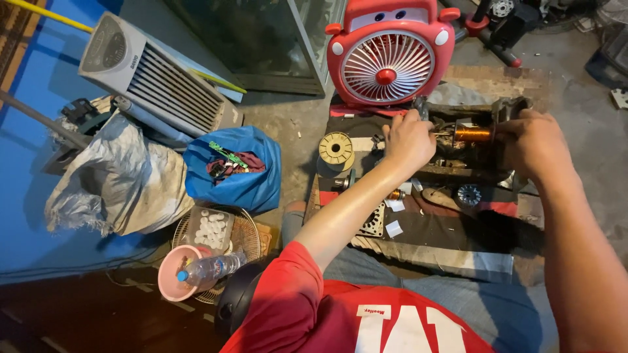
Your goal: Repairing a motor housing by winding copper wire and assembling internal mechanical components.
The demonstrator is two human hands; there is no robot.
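A copper wire coil point(472, 134) sits on the spindle of a rusty hand winding machine point(458, 171) on a low board. My left hand point(409, 140) rests at the left end of the spindle, fingers closed around something there; what it grips is hidden. My right hand point(533, 144) is closed on the machine's right end, where the crank part point(509, 104) sticks up. The coil lies between the two hands.
A red toy-faced fan point(387, 55) stands just behind the machine. A yellow wire spool point(335, 149) lies to the left on the board. Further left are a blue bag point(235, 173), a white air cooler point(154, 75), a grey cloth bundle point(118, 180), a pink bowl point(171, 271) with a plastic bottle point(209, 268).
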